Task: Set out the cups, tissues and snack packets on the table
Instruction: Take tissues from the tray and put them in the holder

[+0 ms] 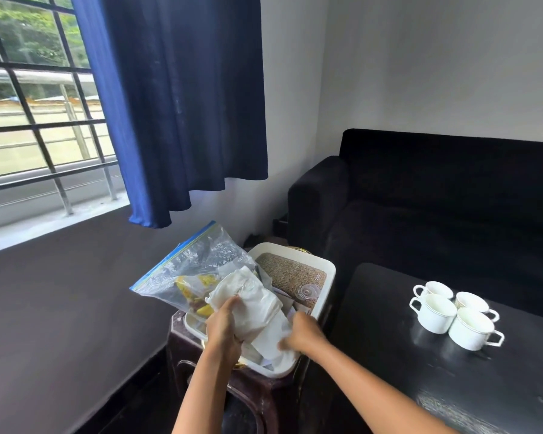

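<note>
Tissues, a crumpled white paper bundle (257, 305), lie over the white plastic tub (323, 270), gripped at their near-left edge by the left hand (223, 327) and at their near-right edge by the right hand (301, 333). Left of the tub leans a clear zip bag of yellow snack packets (188, 277). Right of the tub, four white ceramic cups (452, 314) cluster on the glossy black table (389, 339).

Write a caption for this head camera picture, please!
Both hands lift tissues from a white tub; four cups wait.
</note>
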`<action>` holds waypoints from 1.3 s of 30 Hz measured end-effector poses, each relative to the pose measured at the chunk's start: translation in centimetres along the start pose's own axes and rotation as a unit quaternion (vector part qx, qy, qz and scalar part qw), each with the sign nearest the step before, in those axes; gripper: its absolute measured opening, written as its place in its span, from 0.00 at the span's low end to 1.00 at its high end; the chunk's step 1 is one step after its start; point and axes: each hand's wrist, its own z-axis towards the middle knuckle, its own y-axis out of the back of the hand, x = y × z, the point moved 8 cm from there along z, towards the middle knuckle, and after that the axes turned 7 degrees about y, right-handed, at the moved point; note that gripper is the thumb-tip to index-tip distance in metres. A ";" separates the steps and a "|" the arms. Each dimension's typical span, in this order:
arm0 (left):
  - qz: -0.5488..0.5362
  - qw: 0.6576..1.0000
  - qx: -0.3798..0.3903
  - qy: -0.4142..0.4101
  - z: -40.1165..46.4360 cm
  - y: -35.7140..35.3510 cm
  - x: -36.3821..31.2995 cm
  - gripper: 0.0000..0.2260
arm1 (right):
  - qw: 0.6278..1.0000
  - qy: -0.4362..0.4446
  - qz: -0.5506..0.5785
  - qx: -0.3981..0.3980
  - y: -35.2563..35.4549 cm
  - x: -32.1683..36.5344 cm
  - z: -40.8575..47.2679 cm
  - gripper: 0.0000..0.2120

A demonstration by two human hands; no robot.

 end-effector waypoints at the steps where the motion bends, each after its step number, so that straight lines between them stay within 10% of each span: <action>1: 0.004 1.000 -0.003 -0.002 0.0 0.0 0.0 0.08 | 1.000 -0.006 0.028 -0.009 0.4 -0.1 0.0 0.22; 5: 0.009 1.000 0.000 0.001 -0.1 -0.3 0.1 0.04 | 0.993 -0.017 0.061 -0.101 4.3 -0.3 -0.8 0.05; 10: 0.017 1.000 0.018 0.014 -0.3 -0.9 0.4 0.06 | 0.958 0.016 0.215 -0.191 9.1 0.2 -2.3 0.10; 20: 0.035 0.996 0.076 0.004 -1.3 -2.4 0.8 0.13 | 0.830 0.085 0.551 -0.001 8.5 6.5 -4.8 0.14; 27: 0.030 0.989 0.144 0.028 -1.1 -3.4 1.4 0.19 | 0.904 0.062 0.422 -0.031 6.8 5.8 -4.3 0.07; 39: 0.051 0.968 0.242 0.042 -2.4 -5.4 2.3 0.24 | 0.927 0.055 0.363 -0.073 6.7 3.7 -3.8 0.05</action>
